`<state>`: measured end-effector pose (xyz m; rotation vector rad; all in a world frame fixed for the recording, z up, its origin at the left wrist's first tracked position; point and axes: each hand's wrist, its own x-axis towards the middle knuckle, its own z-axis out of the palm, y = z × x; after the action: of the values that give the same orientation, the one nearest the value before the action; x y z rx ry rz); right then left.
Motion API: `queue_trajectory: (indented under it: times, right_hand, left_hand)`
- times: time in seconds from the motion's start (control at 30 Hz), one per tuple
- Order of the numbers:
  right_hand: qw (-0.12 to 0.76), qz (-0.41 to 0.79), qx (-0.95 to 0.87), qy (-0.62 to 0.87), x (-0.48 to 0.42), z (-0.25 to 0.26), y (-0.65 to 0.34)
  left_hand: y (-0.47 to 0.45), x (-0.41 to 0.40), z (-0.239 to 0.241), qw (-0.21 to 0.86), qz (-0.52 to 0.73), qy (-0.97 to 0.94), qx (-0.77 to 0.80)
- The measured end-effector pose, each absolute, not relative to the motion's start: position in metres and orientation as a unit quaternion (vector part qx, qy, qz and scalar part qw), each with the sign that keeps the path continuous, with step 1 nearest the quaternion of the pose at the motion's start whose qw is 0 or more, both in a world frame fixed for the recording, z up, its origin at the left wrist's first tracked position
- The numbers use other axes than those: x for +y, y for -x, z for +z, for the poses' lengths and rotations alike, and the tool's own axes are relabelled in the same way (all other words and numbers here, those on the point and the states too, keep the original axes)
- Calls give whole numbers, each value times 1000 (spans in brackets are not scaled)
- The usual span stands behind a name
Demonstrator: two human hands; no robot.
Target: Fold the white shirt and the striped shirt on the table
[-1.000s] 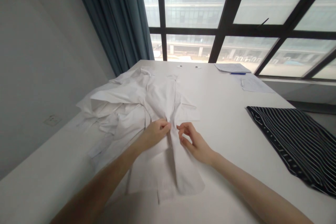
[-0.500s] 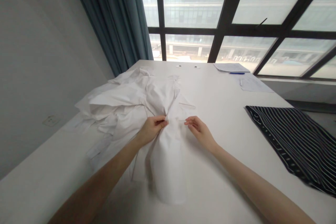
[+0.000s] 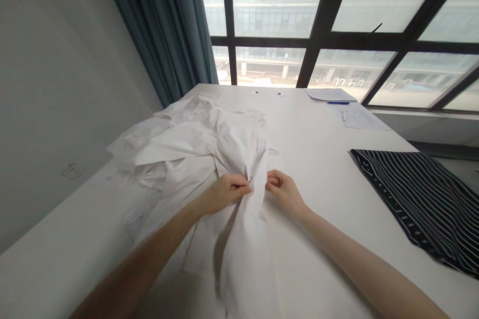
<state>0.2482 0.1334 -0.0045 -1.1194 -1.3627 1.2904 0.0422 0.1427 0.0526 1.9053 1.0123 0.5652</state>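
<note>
A crumpled white garment [image 3: 209, 154] lies spread over the left half of a white table [image 3: 322, 149], one long panel running toward me. My left hand [image 3: 224, 192] pinches a fold of this white cloth at its middle, fingers closed. Just to the right, my right hand [image 3: 282, 190] is closed on the neighbouring edge of the same cloth. The two hands are a few centimetres apart, and the fabric between them is bunched and lifted off the table.
A folded black cloth with white stripes [image 3: 422, 204] lies at the table's right edge. Paper sheets [image 3: 348, 104] and a blue pen [image 3: 338, 103] sit at the far side by the window. A teal curtain [image 3: 164, 30] hangs at the back left.
My hands have lifted and gathered the white cloth; the panel that lay flat is now bunched up between them. My right hand moved back in close to the left.
</note>
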Motion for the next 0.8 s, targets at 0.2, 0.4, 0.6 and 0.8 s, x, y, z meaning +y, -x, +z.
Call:
queue_trajectory:
  times: [0.2, 0.4, 0.6, 0.8]
  right_hand:
    - [444, 370, -626, 524, 147, 15, -280]
    - [354, 122, -711, 595, 148, 56, -321]
    - [318, 109, -740, 582, 146, 74, -335]
    - [388, 420, -649, 502, 161, 50, -347]
  left_hand:
    - [-18, 156, 68, 294, 257, -789, 474]
    - [15, 173, 79, 101, 194, -798, 561]
    - [19, 176, 79, 74, 176, -803, 565]
    - [22, 179, 68, 147, 188, -786, 570]
